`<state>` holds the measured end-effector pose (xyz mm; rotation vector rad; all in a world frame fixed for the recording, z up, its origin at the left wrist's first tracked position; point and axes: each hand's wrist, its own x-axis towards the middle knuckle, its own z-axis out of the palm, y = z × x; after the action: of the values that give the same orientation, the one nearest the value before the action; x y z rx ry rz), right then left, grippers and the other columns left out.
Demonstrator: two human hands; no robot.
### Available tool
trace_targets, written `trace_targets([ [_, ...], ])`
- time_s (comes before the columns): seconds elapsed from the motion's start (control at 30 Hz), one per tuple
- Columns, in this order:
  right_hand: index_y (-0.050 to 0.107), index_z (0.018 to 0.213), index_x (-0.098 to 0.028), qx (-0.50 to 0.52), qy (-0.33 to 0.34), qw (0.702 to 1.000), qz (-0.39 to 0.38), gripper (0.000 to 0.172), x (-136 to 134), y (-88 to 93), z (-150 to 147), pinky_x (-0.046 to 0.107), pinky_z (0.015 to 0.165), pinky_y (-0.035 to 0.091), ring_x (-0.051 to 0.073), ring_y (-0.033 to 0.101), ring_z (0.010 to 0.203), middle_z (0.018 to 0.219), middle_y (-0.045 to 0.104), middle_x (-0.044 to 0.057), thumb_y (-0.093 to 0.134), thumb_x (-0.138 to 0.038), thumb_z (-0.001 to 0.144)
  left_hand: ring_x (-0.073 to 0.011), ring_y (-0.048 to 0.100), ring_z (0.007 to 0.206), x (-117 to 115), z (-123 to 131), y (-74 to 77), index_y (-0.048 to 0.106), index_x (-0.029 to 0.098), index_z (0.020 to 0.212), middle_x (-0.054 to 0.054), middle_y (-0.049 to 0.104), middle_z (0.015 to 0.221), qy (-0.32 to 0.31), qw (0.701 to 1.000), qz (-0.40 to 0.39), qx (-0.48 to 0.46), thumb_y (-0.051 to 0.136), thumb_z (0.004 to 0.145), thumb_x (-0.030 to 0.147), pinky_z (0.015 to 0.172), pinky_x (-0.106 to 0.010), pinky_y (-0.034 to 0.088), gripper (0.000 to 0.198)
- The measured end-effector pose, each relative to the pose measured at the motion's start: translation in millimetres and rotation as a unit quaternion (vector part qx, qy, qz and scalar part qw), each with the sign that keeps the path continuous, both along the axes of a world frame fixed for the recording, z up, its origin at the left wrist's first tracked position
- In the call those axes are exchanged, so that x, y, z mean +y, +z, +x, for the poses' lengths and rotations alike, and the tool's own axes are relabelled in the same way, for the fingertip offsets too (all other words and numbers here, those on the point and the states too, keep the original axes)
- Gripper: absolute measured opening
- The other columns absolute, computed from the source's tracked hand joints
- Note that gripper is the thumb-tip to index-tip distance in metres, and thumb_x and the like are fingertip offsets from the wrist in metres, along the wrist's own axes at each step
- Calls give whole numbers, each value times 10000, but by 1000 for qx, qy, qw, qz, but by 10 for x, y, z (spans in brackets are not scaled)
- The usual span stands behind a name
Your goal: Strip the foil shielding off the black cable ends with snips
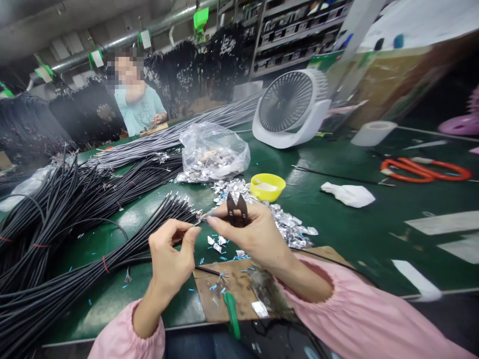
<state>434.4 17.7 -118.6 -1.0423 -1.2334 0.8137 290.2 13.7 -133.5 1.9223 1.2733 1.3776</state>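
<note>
In the head view, my left hand (172, 257) pinches the stripped end of a cable between thumb and forefinger. My right hand (258, 237) is closed around dark thread snips (237, 210), blades pointing up. Its thumb and forefinger also pinch the thin coloured wires (203, 216) at that cable end, so the fingertips of both hands nearly meet. Behind my left hand lies a bundle of black cables (130, 244) with stripped ends, tied by a red band. Below the hands, another cable end with splayed wires (222, 275) rests on a brown board (209, 299).
Foil scraps (288, 227) lie around a yellow bowl (267, 186) and a clear plastic bag (215, 152). A white fan (290, 109) stands behind. To the right are orange-handled scissors (424, 169); a green-handled tool (232, 314) lies at the front. Another person (140, 107) works across the table.
</note>
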Motion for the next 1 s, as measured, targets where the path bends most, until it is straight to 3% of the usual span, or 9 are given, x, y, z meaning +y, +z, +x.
trace_targets([
  [0.27,596,512,-152,1,42,999,-8,259,18,-28,10,196,331,276,62,328,345,378,404,-49,629,-343,683,-111,556,530,-10,-22,23,639,168,700,5,618,594,-5,999,19,28,579,805,246,494,-206,416,144],
  [0.37,635,578,-158,-98,-48,988,107,138,-10,-51,5,209,374,357,90,433,404,447,510,-19,647,-228,696,-115,560,529,-21,-11,24,643,170,704,3,620,598,9,998,40,49,574,810,245,503,-215,423,147],
  [0.43,656,661,-168,-179,-101,951,230,87,-29,-94,20,218,437,429,109,520,476,562,610,15,618,-130,729,-116,564,522,-26,2,20,648,170,705,1,619,592,19,997,51,61,574,811,246,502,-218,423,149],
  [0.53,671,859,-199,-265,-93,882,379,198,-39,-180,72,220,505,491,130,607,574,697,677,40,566,-55,774,-118,577,513,-28,17,8,648,165,695,-5,621,581,21,997,40,58,567,823,262,505,-220,433,180],
  [0.6,663,927,-220,-291,-58,863,409,227,-38,-214,96,221,488,493,135,618,572,686,677,31,558,-68,795,-122,587,514,-26,17,0,643,162,691,-9,626,584,21,999,20,43,561,831,285,509,-223,444,203],
  [0.7,664,859,-209,-255,-30,894,366,149,-44,-183,79,224,490,491,127,602,553,678,666,26,582,-104,791,-125,596,530,-23,1,-8,633,163,701,-9,635,602,24,1000,9,9,571,829,305,517,-222,457,201],
  [0.83,640,654,-168,-155,-79,962,209,80,-60,-48,10,206,414,407,94,495,459,548,578,-1,619,-153,729,-116,573,518,-27,-15,-15,619,167,670,5,609,574,38,999,29,-16,605,805,302,504,-213,446,191],
  [1.0,673,637,-140,-59,8,996,68,115,-48,16,-15,188,357,310,70,391,412,478,490,-23,617,-236,667,-125,587,551,-31,-14,-34,627,170,692,-8,633,613,20,999,13,-27,605,803,296,520,-224,463,170],
])
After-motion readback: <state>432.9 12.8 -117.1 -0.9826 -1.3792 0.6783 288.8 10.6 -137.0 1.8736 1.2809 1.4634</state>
